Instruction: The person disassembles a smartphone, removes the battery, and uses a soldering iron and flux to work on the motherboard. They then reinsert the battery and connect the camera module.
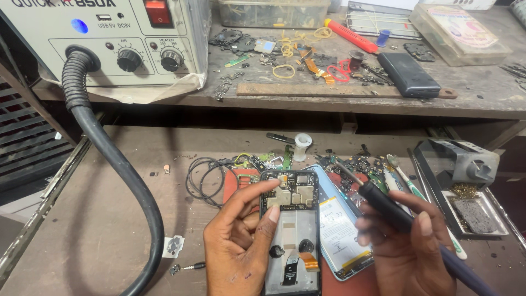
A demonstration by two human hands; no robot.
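The phone (290, 230) is black with a gold shield, the iron (405, 219) black, the hose (118, 164) black, the station (109, 38) grey, and the battery (342, 230) white.

Worn matt wooden bench (109, 219), glossy black rubber hose (118, 164), shiny metal phone shields (293, 194).

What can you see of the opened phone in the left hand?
The opened phone is a black frame with its back cover off, lying face down and lengthwise toward the camera. Metal shields and circuit board fill the top; an orange flex cable sits near the bottom. The left hand grips its left edge, fingers on the board.
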